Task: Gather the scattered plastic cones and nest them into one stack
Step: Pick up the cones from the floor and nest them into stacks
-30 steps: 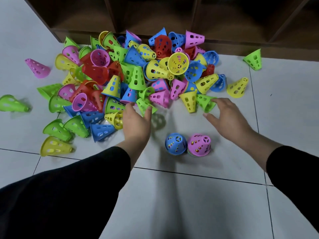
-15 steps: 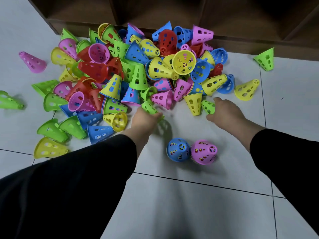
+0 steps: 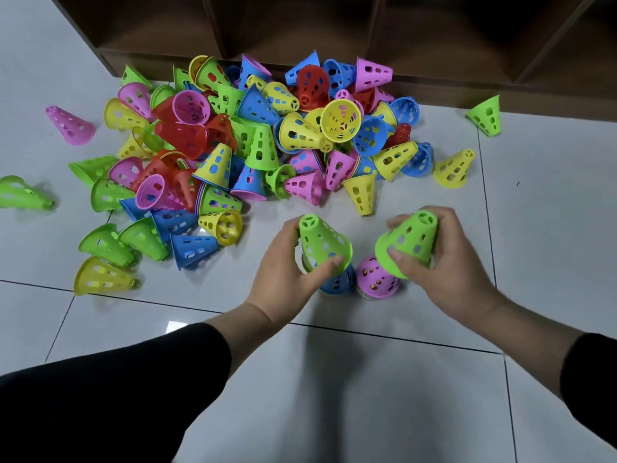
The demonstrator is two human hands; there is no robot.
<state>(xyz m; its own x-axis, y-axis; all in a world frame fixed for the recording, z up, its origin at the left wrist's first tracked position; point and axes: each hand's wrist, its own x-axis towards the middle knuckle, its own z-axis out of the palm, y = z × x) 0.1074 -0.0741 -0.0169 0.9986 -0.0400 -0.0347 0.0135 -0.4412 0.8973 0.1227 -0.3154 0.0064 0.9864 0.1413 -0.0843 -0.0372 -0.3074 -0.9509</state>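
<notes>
So from my feed, both hands are busy: the left hand (image 3: 287, 265) has its fingers (image 3: 335, 261) and thumb wrapped around a green cone (image 3: 322, 243), narrow end up, and the right hand (image 3: 447, 259) is gripping a second green cone (image 3: 409, 242) the same way, tilted a bit toward the left one. Right under and between the fingers there's a blue stack (image 3: 340, 282) and a pink stack (image 3: 377, 279) standing on the tiled floor (image 3: 334, 379), touching each other. The left cone sits just above the blue one; I can't tell if they touch. Just past the fingertips is the big pile of cones (image 3: 253, 142) up against a brown shelf unit (image 3: 334, 28), with strays off to both sides.
</notes>
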